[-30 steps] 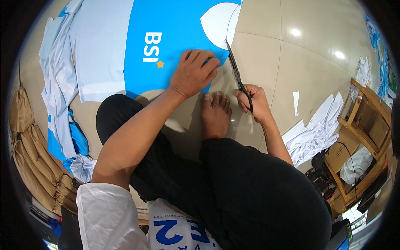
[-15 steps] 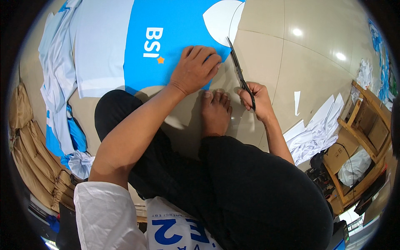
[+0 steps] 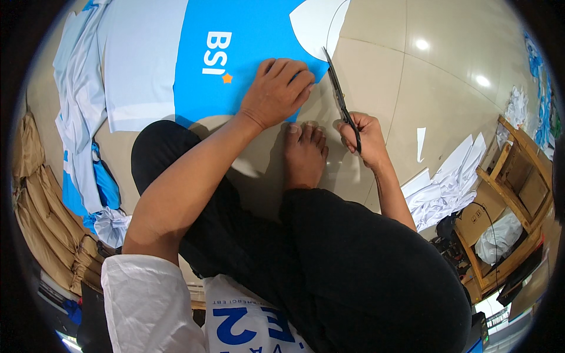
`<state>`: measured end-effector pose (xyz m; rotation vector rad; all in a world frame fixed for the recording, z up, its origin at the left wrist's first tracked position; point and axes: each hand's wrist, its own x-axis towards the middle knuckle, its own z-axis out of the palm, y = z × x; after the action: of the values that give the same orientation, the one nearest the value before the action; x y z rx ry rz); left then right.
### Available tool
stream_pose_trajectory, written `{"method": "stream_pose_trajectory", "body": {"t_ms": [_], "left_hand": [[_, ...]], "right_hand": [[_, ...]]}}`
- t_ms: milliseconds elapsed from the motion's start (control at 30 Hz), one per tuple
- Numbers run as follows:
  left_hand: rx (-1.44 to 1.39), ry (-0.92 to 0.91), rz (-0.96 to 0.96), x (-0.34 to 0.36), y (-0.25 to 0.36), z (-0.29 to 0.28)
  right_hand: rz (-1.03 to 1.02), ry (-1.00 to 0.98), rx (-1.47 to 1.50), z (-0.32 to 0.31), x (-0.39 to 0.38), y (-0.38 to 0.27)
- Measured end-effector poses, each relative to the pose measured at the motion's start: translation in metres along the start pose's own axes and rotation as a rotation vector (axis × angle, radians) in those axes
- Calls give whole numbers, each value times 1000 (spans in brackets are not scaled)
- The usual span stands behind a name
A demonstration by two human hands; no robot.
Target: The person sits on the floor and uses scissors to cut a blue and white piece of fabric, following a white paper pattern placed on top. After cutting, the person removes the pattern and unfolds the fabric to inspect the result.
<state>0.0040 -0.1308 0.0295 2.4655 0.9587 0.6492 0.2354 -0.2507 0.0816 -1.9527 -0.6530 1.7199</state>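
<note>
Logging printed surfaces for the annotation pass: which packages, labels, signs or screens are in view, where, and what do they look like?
Blue fabric panel: flat on the floor, top centre, under the left hand; bright blue with white lettering and a small orange star.
White bag: bottom centre by the person's lap; white with large blue print.
Brown sacks: stacked along the left edge; plain tan.
Cardboard box: right, beside the wooden rack; brown.
No screens visible.

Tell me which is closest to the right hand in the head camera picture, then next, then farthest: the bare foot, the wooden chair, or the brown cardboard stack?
1. Bare foot: just left of the right hand.
2. Wooden chair: at the right edge.
3. Brown cardboard stack: far left edge.
</note>
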Motion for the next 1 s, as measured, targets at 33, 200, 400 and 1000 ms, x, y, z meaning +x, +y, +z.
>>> {"method": "stream_pose_trajectory", "body": {"t_ms": [33, 200, 400, 1000], "left_hand": [[1, 1, 2, 0, 0, 0], [24, 2, 2, 0, 1, 1], [34, 2, 3, 0, 0, 1], [22, -11, 6, -4, -1, 6]], "right_hand": [[2, 2, 0, 0, 0, 0], [-8, 4, 12, 0, 1, 4], [-5, -15, 45, 1, 2, 6], [-56, -383, -433, -101, 59, -55]]}}
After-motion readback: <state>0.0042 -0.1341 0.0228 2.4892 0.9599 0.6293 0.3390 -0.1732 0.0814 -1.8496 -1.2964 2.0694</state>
